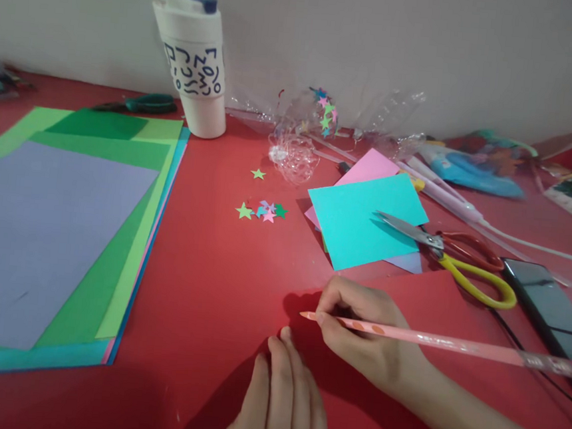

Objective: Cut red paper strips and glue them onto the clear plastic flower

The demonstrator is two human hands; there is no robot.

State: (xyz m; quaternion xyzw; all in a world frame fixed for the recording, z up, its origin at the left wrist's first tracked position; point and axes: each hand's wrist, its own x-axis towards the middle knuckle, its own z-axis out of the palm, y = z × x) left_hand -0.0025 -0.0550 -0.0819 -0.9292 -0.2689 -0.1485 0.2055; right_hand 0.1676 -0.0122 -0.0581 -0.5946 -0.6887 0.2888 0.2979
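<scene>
Pencil (445, 342) points leftward (long axis nearly crosswise) in the right hand (371, 350).

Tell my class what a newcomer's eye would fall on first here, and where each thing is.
Probably the bright turquoise paper rectangle right of centre, with metal scissors with red and yellow handles lying partly over it. Just below, the right hand grips a long pink pencil pointing left, with the left hand at the bottom edge. At the back, left of centre, stands a tall white tumbler with dark blue markings.
</scene>
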